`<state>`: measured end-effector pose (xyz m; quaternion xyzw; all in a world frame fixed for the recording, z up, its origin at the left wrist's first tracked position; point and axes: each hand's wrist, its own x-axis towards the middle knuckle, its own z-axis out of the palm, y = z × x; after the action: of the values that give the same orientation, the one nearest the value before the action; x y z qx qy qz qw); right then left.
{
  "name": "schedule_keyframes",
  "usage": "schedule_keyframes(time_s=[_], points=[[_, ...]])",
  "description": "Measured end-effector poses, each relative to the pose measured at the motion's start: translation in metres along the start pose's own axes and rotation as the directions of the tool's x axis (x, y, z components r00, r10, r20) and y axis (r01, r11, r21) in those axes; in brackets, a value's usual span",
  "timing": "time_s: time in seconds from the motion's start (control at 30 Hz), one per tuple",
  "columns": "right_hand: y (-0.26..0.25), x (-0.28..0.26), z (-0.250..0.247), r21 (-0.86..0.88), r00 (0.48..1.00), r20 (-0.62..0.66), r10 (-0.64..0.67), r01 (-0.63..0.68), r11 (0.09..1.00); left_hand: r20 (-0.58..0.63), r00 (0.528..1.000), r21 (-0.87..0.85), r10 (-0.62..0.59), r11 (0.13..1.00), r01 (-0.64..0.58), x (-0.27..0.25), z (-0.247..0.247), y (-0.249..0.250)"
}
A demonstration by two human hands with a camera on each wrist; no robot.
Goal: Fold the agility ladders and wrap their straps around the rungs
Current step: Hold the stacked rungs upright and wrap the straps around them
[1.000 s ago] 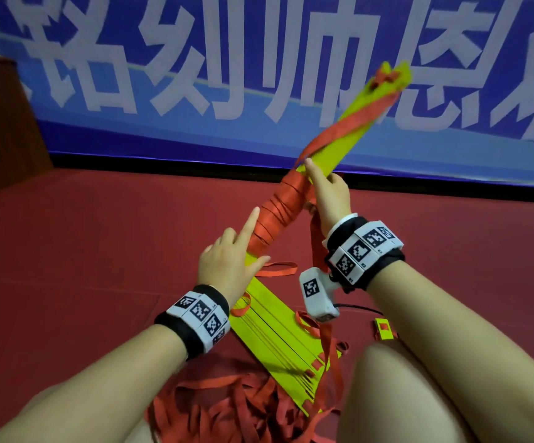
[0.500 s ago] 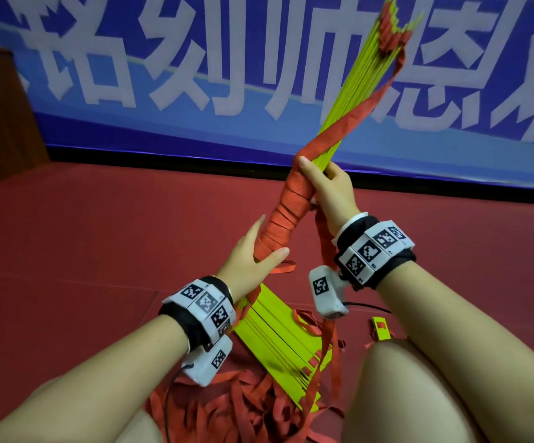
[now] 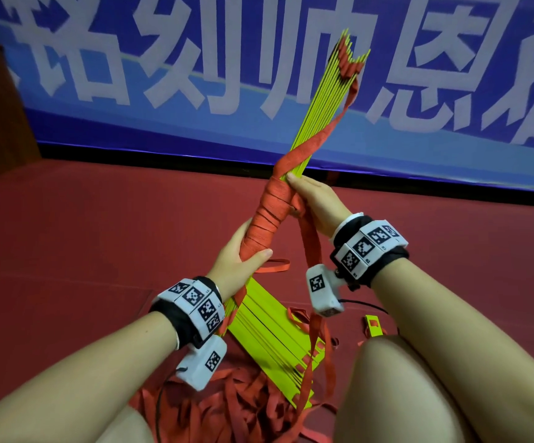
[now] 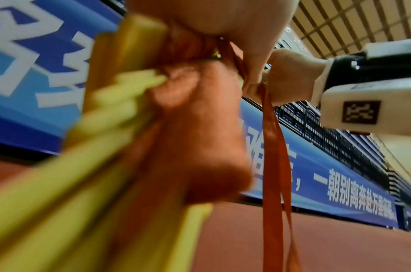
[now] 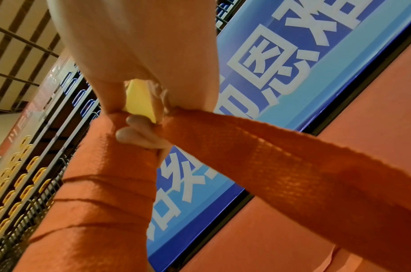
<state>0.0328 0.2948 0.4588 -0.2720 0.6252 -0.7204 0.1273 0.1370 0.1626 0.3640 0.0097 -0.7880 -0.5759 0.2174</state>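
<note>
Compared with half a second ago, the left hand (image 3: 236, 257) is now clasping the wrapped rung bundle (image 3: 272, 212) fully. The right hand (image 3: 315, 199) is pinching the woven orange strap (image 5: 281, 152) at the wrap's top. Flat yellow rungs (image 3: 326, 100) are fanning upward before a blue banner (image 3: 163, 65); loose straps (image 3: 227, 407) are lying on the red floor (image 3: 99, 225).

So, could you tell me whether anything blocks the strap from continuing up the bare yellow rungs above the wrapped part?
Nothing visible does. The right hand holds the strap at the top of the wrapped section, and the bare rungs above it are free apart from the strap's own diagonal run. The left hand grips lower down.
</note>
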Motion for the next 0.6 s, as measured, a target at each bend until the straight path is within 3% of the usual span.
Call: schedule_keyframes(time_s=[0.1, 0.23, 0.43, 0.6], points=[[0.005, 0.004, -0.007, -0.119, 0.998, -0.052, 0.018, -0.024, 0.993, 0.019, 1.000, 0.072, 0.011, 0.997, -0.013, 0.003, -0.003, -0.003], [0.003, 0.003, -0.010, -0.227, 0.992, -0.112, -0.052, 0.025, 0.973, -0.022, 1.000, 0.200, 0.013, 0.980, -0.008, 0.002, 0.002, -0.005], [-0.004, 0.002, -0.001, -0.187, 0.961, -0.227, -0.155, 0.113, 0.976, -0.151, 0.986, 0.373, 0.067, 0.928, -0.006, 0.000, 0.020, 0.009], [0.004, 0.005, 0.011, -0.251, 0.935, -0.334, -0.122, 0.036, 0.967, -0.195, 0.977, 0.648, 0.090, 0.760, 0.060, -0.002, 0.017, 0.012]])
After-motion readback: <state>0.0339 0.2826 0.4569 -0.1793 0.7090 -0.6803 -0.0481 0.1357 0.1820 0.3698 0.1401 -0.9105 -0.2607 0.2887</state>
